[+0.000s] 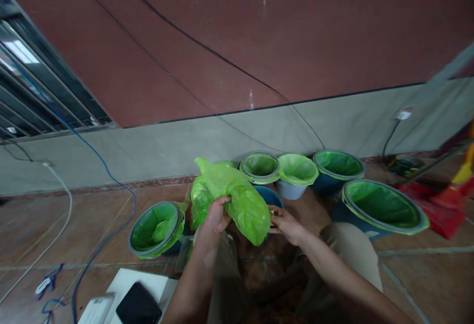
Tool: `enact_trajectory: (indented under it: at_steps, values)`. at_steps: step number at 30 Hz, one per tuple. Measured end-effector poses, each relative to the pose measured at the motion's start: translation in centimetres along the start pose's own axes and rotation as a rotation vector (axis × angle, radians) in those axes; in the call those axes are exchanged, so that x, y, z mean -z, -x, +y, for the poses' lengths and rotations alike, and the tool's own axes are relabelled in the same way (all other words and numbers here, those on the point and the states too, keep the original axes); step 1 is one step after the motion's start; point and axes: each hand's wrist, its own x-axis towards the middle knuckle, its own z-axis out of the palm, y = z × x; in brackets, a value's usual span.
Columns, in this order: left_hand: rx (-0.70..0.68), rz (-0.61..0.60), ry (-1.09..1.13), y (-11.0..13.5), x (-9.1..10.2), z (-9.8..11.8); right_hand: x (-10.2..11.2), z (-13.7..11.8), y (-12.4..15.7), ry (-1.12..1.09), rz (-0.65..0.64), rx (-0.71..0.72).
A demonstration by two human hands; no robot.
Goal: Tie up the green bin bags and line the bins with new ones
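A green plastic bag [248, 205], bunched up and puffed out, hangs in front of me. My left hand [217, 215] is closed round its gathered middle. On the bag's right side, my right hand [285, 222] has its fingers curled close to the plastic; what they pinch, if anything, is hidden. Just behind that hand is a blue bucket [274, 196], partly covered by the bag. More crumpled green bag [200, 203] shows to the left, behind the one I hold.
Green-lined bins stand along the wall: a grey-rimmed one [259, 154], a pale one [297, 190], a blue one [320, 185]. A large bin [385, 232] is right, another [133, 242] left. A red dustpan [450, 215], blue cable [107, 166] and white box [124, 279] with a black object lie around.
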Motion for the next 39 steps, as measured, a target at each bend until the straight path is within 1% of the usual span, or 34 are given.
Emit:
enact_trajectory:
  at_steps: [1, 3, 5, 6, 8, 11, 13, 16, 18, 20, 22, 23, 24, 25, 26, 28, 29, 30, 31, 32, 34, 37, 39]
  values:
    - [0.014, 0.0, 0.004, 0.0, 0.4, 0.0, 0.2, 0.0, -0.1, -0.086, 0.032, -0.007]
    - [0.039, 0.034, 0.037, 0.0, 1.3, 0.0, 1.3, -0.8, -0.5, -0.236, 0.173, 0.018]
    - [0.032, 0.115, 0.088, 0.0, 2.6, 0.1, 3.3, -2.5, -1.0, -0.315, 0.332, 0.076]
    - [0.023, 0.147, 0.111, -0.1, 3.3, 0.2, 4.5, -3.4, -1.2, -0.332, 0.375, 0.11]
    - [0.011, 0.154, 0.126, -0.1, 4.7, 0.3, 7.0, -5.3, -1.3, -0.364, 0.43, 0.174]
    - [0.009, 0.098, 0.097, -0.2, 6.7, 0.7, 10.3, -7.6, -1.1, -0.4, 0.492, 0.21]
    - [0.017, 0.095, 0.092, -0.4, 7.6, 1.0, 11.7, -8.7, -0.9, -0.415, 0.548, 0.232]
    - [0.032, 0.139, 0.099, -1.4, 8.3, 1.7, 12.4, -9.6, -0.7, -0.427, 0.643, 0.284]
    - [0.017, 0.216, 0.081, -2.3, 8.1, 2.1, 12.1, -9.8, -0.5, -0.425, 0.673, 0.342]
    - [-0.045, 0.328, 0.041, -3.0, 7.1, 2.0, 11.0, -10.0, -0.3, -0.398, 0.666, 0.397]
    - [-0.155, 0.4, -0.047, -2.8, 5.1, 1.6, 9.3, -10.0, 0.1, -0.338, 0.614, 0.454]
    - [-0.221, 0.4, -0.108, -2.3, 3.9, 1.2, 8.3, -10.0, 0.3, -0.296, 0.569, 0.492]
    - [-0.281, 0.355, -0.187, -1.6, 2.4, 0.7, 7.1, -10.0, 0.6, -0.243, 0.51, 0.538]
    - [-0.326, 0.277, -0.266, -0.7, 1.0, 0.3, 5.9, -9.8, 0.9, -0.176, 0.443, 0.588]
    - [-0.345, 0.152, -0.315, 0.3, -0.5, -0.2, 4.6, -9.6, 1.3, -0.093, 0.369, 0.63]
    - [-0.379, -0.082, -0.345, 2.5, -3.3, -1.0, 2.0, -9.0, 2.2, 0.116, 0.221, 0.693]
    - [-0.418, -0.17, -0.372, 3.5, -4.3, -1.4, 0.8, -8.6, 2.6, 0.223, 0.161, 0.723]
    - [-0.465, -0.229, -0.394, 4.2, -5.2, -1.6, -0.3, -8.2, 3.1, 0.315, 0.111, 0.753]
    - [-0.516, -0.26, -0.417, 4.7, -5.8, -1.8, -1.3, -7.9, 3.6, 0.386, 0.065, 0.776]
    - [-0.566, -0.267, -0.435, 5.0, -6.2, -1.9, -2.2, -7.6, 4.0, 0.442, 0.018, 0.794]
    - [-0.647, -0.226, -0.441, 5.0, -6.5, -1.9, -3.5, -7.5, 4.7, 0.523, -0.077, 0.814]
    - [-0.708, -0.153, -0.424, 4.4, -6.4, -1.7, -4.2, -7.9, 4.9, 0.626, -0.172, 0.826]
    - [-0.732, -0.124, -0.454, 4.0, -6.4, -1.6, -4.0, -8.4, 4.6, 0.696, -0.171, 0.822]
